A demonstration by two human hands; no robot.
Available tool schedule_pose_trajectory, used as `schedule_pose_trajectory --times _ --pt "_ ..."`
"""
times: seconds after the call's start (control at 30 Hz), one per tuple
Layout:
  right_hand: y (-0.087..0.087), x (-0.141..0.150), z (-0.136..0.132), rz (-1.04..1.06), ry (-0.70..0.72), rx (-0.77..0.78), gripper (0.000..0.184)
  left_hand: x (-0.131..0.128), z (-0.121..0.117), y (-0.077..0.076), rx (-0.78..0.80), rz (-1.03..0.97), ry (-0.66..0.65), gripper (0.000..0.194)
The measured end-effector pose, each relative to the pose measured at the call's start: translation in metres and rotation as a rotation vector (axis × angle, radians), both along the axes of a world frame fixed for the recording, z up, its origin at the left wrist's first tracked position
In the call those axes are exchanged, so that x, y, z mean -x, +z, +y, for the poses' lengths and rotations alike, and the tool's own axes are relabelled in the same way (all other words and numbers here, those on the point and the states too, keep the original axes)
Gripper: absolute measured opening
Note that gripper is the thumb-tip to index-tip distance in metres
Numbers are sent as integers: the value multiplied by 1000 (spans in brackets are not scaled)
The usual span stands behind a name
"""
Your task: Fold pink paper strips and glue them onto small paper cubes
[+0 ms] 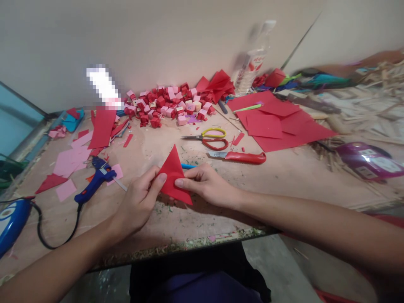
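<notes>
A sheet of red paper [173, 170], partly folded with a point at the top, is held up over the table's front between both hands. My left hand [143, 193] pinches its left side, thumb on the near face. On the right side, my right hand [210, 185] grips the paper between thumb and fingers. Behind the right fingers a blue stick-like thing [188, 166] lies partly hidden. Beyond the hands are scissors [205, 138] with one yellow and one red handle, and a red-handled utility knife [241, 157].
A blue glue gun [94, 181] lies left among pink paper pieces [71, 160]. Many small pink and red paper cubes [167, 101] are heaped at the wall. Red sheets [280, 122], a plastic bottle [252, 63], wood strips [362, 109] and a purple device [369, 160] stand or lie right.
</notes>
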State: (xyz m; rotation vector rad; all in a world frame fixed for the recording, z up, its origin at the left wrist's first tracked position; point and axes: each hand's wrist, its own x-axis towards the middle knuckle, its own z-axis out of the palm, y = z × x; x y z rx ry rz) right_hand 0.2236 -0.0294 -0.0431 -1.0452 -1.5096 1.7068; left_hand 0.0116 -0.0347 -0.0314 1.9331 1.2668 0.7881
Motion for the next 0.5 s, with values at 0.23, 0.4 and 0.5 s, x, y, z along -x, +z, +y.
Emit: schedule_pose_trajectory --times 0.23,0.4,0.5 --pt "1 3 0 117 38 119 39 3 1 -8 60 -130 68 35" --pt "5 3 -1 163 32 122 37 2 2 -12 120 -228 84 34" --pt "5 3 0 161 40 150 36 2 2 -10 134 -288 112 36"
